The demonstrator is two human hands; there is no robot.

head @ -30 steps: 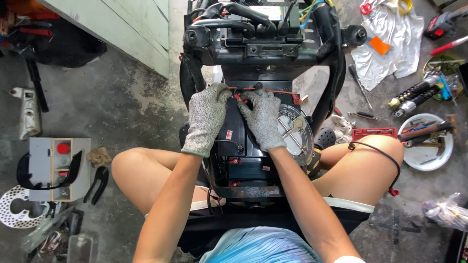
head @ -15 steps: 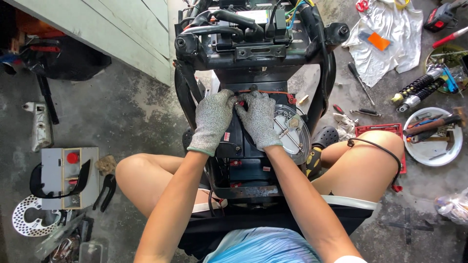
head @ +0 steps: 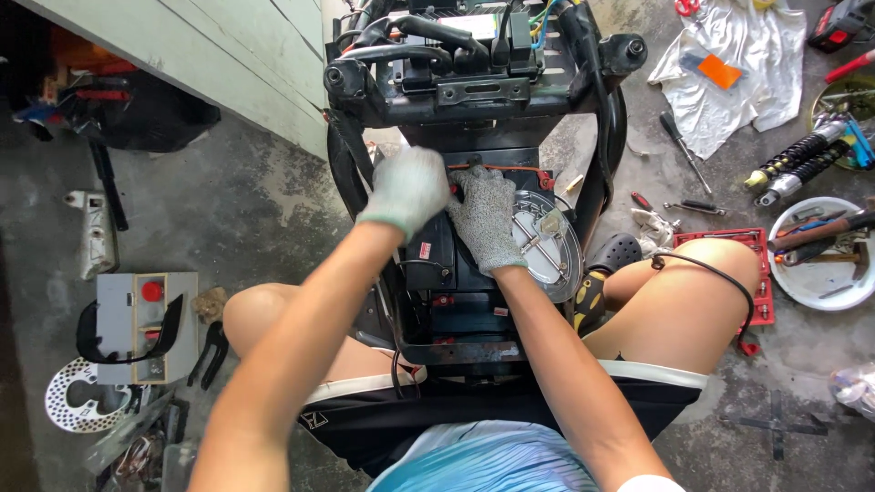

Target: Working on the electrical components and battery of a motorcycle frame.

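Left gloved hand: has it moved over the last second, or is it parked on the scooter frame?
Yes. The left hand has slid right along the orange wire, closing against the right hand.

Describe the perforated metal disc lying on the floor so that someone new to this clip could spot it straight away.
Start at the black scooter frame where both gloved hands work, then look far left to the grey box with a red button on the concrete floor. The brake disc lies just below and left of that box. It is the only flat, pale ring dotted with small holes.
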